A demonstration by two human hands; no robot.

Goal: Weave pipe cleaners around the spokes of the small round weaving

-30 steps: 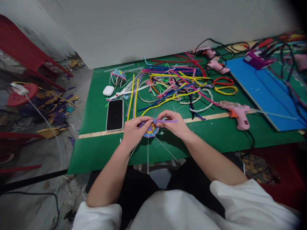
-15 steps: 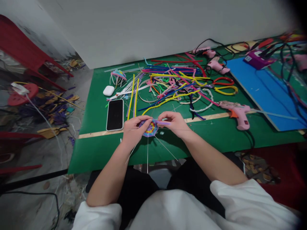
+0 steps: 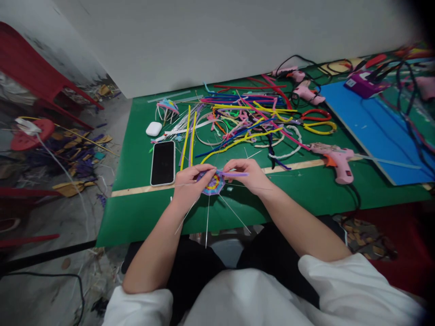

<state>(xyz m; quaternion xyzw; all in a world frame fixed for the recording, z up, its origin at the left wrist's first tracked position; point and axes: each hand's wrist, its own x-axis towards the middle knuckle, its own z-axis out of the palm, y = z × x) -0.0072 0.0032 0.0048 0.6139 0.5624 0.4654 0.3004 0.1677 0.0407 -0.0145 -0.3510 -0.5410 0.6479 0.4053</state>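
A small round woven piece [image 3: 213, 183], ringed in purple, blue, pink and yellow, has thin white spokes sticking out around it. My left hand [image 3: 192, 183] pinches its left edge between thumb and fingers. At its upper right, my right hand [image 3: 247, 174] is closed on a purple pipe cleaner [image 3: 238, 174] that runs from the piece's rim. Both hands are over the near part of the green table [image 3: 136, 217]. To the left of them lies a phone [image 3: 163, 163] with a dark screen.
Behind my hands lies a heap of coloured pipe cleaners [image 3: 238, 117]. Scissors [image 3: 319, 128] and a pink glue gun [image 3: 340, 160] are on the right, beside a blue board [image 3: 367, 127]. A white earbud case [image 3: 154, 129] and a small woven umbrella shape [image 3: 167, 106] sit back left.
The woven piece has tilted slightly, and its lower spokes have shifted a little. The free end of the purple pipe cleaner shows further right, and my right fingers have moved slightly.
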